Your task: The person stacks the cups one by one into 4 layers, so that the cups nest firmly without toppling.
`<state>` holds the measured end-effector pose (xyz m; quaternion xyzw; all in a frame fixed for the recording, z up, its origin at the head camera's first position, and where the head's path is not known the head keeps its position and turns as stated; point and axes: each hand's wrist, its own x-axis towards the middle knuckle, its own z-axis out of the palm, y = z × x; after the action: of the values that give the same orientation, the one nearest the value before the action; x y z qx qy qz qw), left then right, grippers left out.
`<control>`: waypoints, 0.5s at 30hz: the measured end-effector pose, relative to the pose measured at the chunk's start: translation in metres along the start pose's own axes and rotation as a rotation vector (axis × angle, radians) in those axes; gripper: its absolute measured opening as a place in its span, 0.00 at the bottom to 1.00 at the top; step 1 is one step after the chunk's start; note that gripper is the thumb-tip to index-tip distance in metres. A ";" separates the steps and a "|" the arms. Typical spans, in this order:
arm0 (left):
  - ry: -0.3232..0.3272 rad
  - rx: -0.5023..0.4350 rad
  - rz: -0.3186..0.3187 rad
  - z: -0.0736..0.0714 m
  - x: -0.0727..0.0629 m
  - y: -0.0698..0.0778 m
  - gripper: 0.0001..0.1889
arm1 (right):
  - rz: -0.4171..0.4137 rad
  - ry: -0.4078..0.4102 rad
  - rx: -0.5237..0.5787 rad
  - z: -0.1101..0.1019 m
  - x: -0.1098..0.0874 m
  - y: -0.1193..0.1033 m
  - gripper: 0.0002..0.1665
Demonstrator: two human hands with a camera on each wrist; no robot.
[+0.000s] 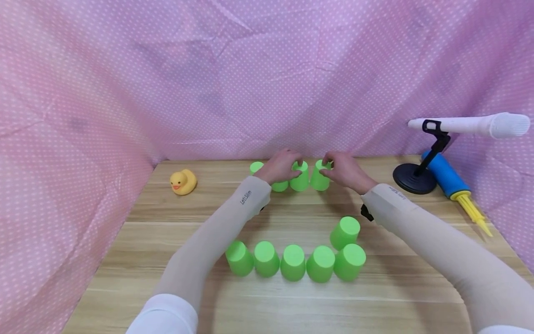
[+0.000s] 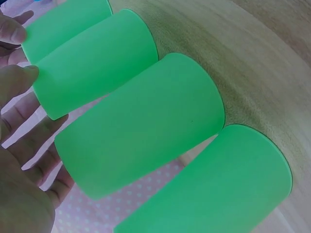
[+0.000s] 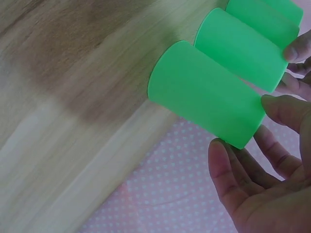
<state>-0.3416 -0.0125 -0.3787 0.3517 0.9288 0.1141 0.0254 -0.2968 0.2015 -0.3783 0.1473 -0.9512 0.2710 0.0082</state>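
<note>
At the back of the table, several green plastic cups stand upside down in a row. My left hand (image 1: 282, 167) grips the top of one cup (image 1: 299, 182), its thumb on the near side and its fingers reaching behind. The right hand (image 1: 345, 172) holds the right-end cup (image 1: 319, 183) near its upturned base, between thumb and fingers. Both cups rest on the tabletop with their rims close together. In the left wrist view, a neighbouring cup (image 2: 141, 126) stands beside the left hand's fingers. Part of the row hides behind the left hand in the head view.
Nearer the front, a row of upside-down green cups (image 1: 293, 263) stands, with another cup (image 1: 345, 233) behind its right end. A yellow rubber duck (image 1: 183, 182) sits back left. At right are a white microphone (image 1: 467, 125) on a black stand and a blue-and-yellow hand pump (image 1: 448, 176).
</note>
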 end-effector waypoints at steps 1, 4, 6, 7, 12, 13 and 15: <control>-0.003 0.001 -0.005 0.000 0.000 0.000 0.13 | 0.004 -0.002 0.003 0.000 0.000 0.000 0.16; -0.006 0.009 -0.014 -0.002 0.000 0.000 0.14 | 0.000 -0.001 0.017 0.001 0.002 -0.001 0.16; -0.004 0.009 -0.018 -0.002 0.000 0.000 0.14 | -0.008 0.000 0.025 0.002 0.003 -0.001 0.16; -0.003 0.007 -0.018 -0.002 0.000 0.000 0.14 | -0.011 0.000 0.027 0.003 0.004 -0.001 0.17; 0.001 -0.007 -0.021 -0.005 -0.003 -0.001 0.15 | -0.021 -0.007 0.028 0.001 0.002 -0.002 0.17; 0.005 -0.005 -0.016 -0.006 -0.004 -0.001 0.15 | -0.025 -0.006 0.026 0.001 0.001 -0.002 0.17; 0.011 -0.010 -0.003 -0.011 -0.009 -0.003 0.15 | -0.025 -0.007 0.026 -0.002 -0.002 -0.004 0.17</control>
<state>-0.3387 -0.0229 -0.3689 0.3497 0.9288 0.1209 0.0221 -0.2944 0.1998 -0.3750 0.1604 -0.9457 0.2825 0.0063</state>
